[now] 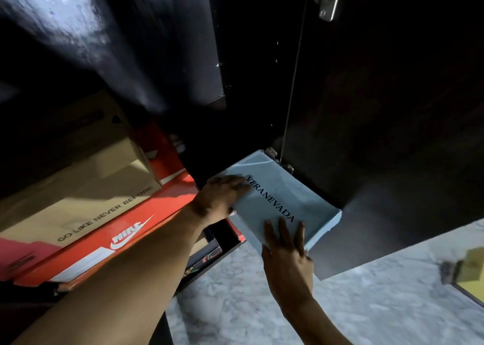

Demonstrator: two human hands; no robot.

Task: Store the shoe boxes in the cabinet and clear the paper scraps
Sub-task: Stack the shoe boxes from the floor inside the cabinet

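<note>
- Two shoe boxes are stacked in the left compartment of the dark cabinet (pixel 183 43). A tan shoe box (pixel 86 187) printed "GO LIKE NEVER BEFORE" lies on an orange Nike shoe box (pixel 125 237).
- Under the orange one, at the near edge of that compartment, the corner of a dark box (pixel 207 258) with coloured print shows; most of it is hidden.
- Reaching across in front of the orange box, the left hand (pixel 222 195) lies on the left side of a light blue shoe box (pixel 285 195). Its fingers are stretched fairly flat over the lid beside the first letters of "VERANEVADA", not curled round it.
- The light blue shoe box sits at the mouth of the right compartment, lid up and turned at an angle. Its far corner is just beside the lower hinge (pixel 280 158) and its near end juts out above the floor (pixel 235 305).
- At the near end of the lid, the right hand (pixel 285 242) presses down with its fingers straight and spread. The thumb cannot be made out.
- Further right, the dark cabinet door (pixel 392 108) stands open.
- Grey mottled floor runs along the near right, with a blurred yellow object (pixel 471 268) at the right edge.
</note>
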